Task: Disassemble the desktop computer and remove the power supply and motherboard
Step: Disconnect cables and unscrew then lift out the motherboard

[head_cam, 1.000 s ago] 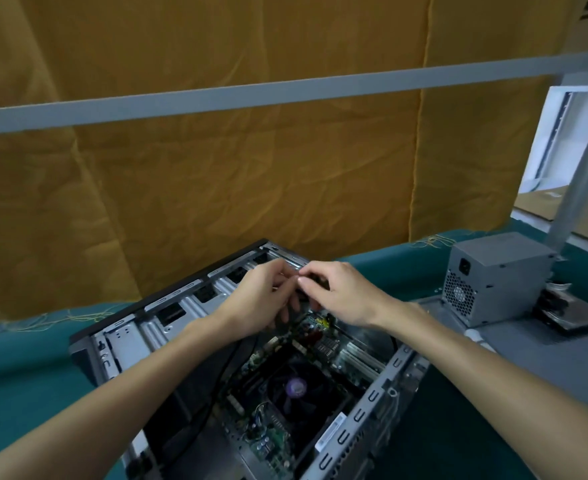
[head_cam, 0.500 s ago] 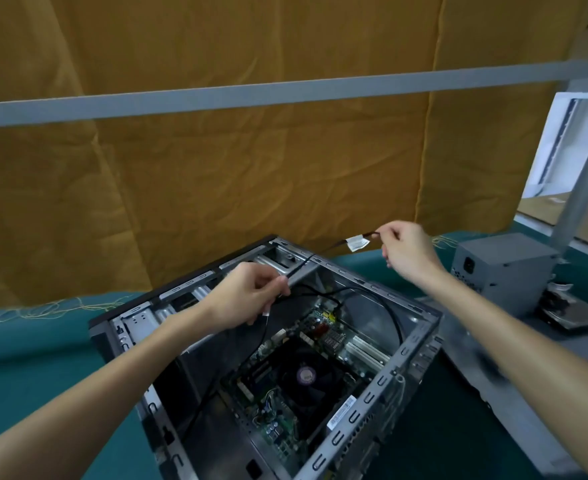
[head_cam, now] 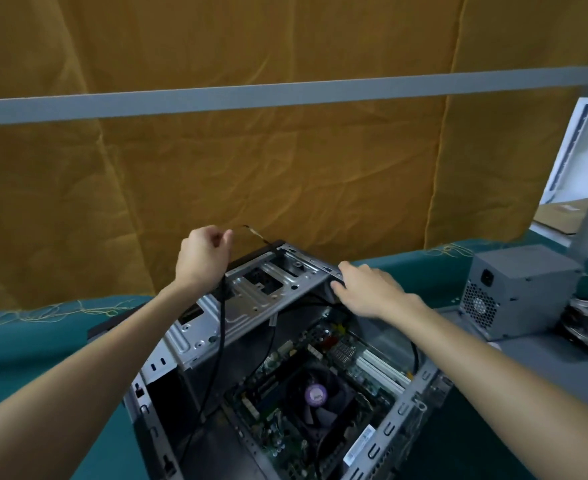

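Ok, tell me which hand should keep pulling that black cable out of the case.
Left. The left hand already grips the black cable, lifted above the case, so it can probably just keep drawing it out. The right hand rests flat on the case's top edge, well placed to steady it.

Work table (head_cam: 43, 358) covered with a teal cloth. An open desktop computer case (head_cam: 278, 375) lies on its side on the cloth. To the right, a flat grey panel (head_cam: 545, 362) lies on the table, bearing a grey power supply (head_cam: 517, 292) with a dark component (head_cam: 587, 327) just beside it.
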`<control>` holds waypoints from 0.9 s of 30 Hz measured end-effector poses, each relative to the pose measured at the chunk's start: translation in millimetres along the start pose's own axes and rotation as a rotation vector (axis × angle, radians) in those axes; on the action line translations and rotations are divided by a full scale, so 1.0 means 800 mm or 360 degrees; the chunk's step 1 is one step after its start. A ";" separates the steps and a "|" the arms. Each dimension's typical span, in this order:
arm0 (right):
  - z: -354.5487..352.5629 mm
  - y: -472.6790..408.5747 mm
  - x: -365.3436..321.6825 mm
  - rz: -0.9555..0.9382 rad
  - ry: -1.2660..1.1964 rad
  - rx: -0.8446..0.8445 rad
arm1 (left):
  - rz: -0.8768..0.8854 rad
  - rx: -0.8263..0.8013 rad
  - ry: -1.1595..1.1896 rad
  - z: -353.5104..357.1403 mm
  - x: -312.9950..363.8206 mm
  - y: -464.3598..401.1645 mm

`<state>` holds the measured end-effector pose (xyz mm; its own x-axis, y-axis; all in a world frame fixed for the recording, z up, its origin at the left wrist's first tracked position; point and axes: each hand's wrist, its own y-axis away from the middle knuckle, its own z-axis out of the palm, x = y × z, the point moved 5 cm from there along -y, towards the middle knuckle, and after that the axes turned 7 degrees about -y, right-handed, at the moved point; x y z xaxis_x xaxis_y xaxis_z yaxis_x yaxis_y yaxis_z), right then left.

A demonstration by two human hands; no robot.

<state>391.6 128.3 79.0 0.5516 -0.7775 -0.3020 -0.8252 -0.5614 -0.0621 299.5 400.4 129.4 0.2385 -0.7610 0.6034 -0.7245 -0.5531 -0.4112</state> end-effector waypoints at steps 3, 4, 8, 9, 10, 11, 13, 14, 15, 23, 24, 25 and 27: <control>-0.001 0.001 -0.002 -0.0044 0.0060 0.0078 | -0.0144 0.0103 0.0112 -0.004 -0.011 -0.025; -0.001 0.002 -0.003 -0.0055 0.0083 0.0095 | -0.0178 0.0127 0.0126 -0.006 -0.015 -0.033; 0.001 0.003 -0.006 -0.0093 0.0162 0.0130 | -0.0280 0.0001 0.0027 0.008 -0.030 -0.050; 0.002 0.002 -0.005 -0.0085 0.0174 0.0127 | -0.0277 -0.0082 -0.0053 0.016 -0.033 -0.050; 0.002 0.001 -0.004 -0.0070 0.0185 0.0122 | -0.0265 -0.0158 -0.0152 0.025 -0.035 -0.048; 0.003 0.000 -0.002 -0.0049 0.0185 0.0120 | -0.0248 -0.0225 -0.0274 0.034 -0.038 -0.046; 0.005 -0.002 0.002 -0.0013 0.0159 0.0105 | -0.0216 -0.0298 -0.0524 0.047 -0.039 -0.040; 0.006 -0.002 0.004 -0.0003 0.0138 0.0086 | -0.0209 -0.0294 -0.0606 0.050 -0.039 -0.038; 0.006 -0.003 0.006 0.0001 0.0108 0.0067 | -0.0205 -0.0274 -0.0664 0.050 -0.036 -0.035; -0.005 0.008 0.028 0.0058 -0.0276 -0.0010 | 0.0352 -0.0146 -0.0687 0.049 0.048 0.022; -0.006 0.011 0.029 0.0066 -0.0331 0.0005 | 0.0507 -0.0218 -0.0479 0.053 0.067 0.040; -0.007 0.012 0.029 0.0076 -0.0394 0.0022 | 0.0645 -0.0381 -0.0305 0.062 0.086 0.062; -0.010 0.013 0.029 0.0110 -0.0525 0.0066 | 0.0819 -0.0724 -0.0117 0.087 0.114 0.108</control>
<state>396.6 102.5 78.7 0.4310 -0.6760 -0.5977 -0.8673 -0.4933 -0.0674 303.9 259.6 101.3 -0.1771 -0.9184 0.3538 -0.9528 0.0699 -0.2955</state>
